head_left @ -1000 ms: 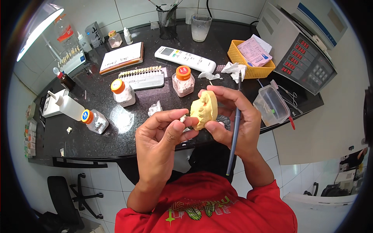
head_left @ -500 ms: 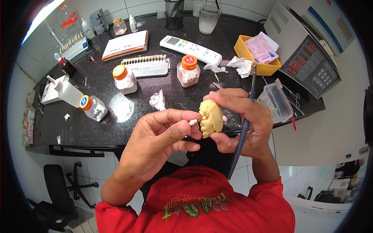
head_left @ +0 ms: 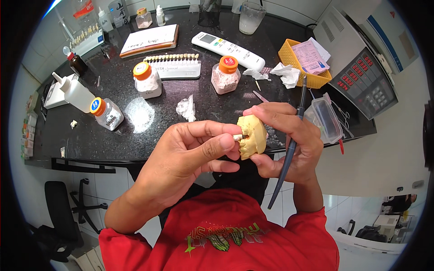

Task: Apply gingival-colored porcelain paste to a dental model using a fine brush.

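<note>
Between the thumb and fingers of my right hand (head_left: 296,142) is a yellow plaster dental cast (head_left: 254,137), its row of teeth facing left. A slim dark-blue brush-like tool (head_left: 285,168) is tucked in the same hand, slanting across the palm; I cannot make out its tip. My left hand (head_left: 192,151) pinches a small whitish tooth-shaped piece (head_left: 238,137), probably a dental crown, between thumb and index finger. That piece meets a dark gap in the cast's teeth; fingertips hide part of it, so I cannot tell whether it is seated.
On the black worktop (head_left: 149,122) stand orange-capped powder jars (head_left: 226,79), a tooth shade guide (head_left: 176,70), a white remote control (head_left: 228,50) and crumpled tissue (head_left: 186,108). A yellow basket (head_left: 312,81), a clear plastic box (head_left: 326,119) and a machine with red digits (head_left: 364,74) are at the right.
The whitish piece has moved in against the cast's teeth, and the cast has turned slightly. Both hands keep their hold. The whole view has shifted a little.
</note>
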`<action>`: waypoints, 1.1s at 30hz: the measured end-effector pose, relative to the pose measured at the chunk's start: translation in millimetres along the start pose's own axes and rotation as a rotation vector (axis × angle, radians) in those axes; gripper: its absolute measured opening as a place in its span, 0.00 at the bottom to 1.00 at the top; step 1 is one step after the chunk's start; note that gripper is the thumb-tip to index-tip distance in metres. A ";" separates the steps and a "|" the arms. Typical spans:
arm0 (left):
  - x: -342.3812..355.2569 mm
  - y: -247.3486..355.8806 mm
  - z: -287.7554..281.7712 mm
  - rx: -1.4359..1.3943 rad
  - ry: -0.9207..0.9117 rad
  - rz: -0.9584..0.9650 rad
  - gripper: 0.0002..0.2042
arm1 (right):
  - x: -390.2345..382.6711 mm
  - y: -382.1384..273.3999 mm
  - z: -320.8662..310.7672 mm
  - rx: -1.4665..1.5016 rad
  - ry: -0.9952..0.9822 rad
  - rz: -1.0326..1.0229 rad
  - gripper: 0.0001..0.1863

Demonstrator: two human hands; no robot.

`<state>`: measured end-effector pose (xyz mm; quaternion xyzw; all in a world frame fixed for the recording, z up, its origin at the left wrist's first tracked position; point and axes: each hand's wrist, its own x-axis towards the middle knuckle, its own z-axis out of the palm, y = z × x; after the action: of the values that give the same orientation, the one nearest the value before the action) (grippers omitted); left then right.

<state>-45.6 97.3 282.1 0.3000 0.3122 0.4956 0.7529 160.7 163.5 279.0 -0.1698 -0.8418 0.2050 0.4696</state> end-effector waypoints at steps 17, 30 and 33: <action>0.2 -3.2 -6.0 -0.053 -0.008 -0.036 0.09 | 0.1 -3.7 3.1 -0.030 -0.011 -0.008 0.27; 0.0 -8.9 -6.1 -0.122 -0.053 -0.054 0.09 | -5.3 3.5 1.6 -0.029 -0.043 -0.077 0.29; 0.0 -11.4 -7.1 -0.145 -0.073 -0.043 0.09 | -5.7 2.1 1.4 -0.020 -0.050 -0.064 0.30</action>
<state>-44.6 94.6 269.0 0.2558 0.2541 0.4895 0.7940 162.6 162.3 273.1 -0.1423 -0.8602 0.1856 0.4531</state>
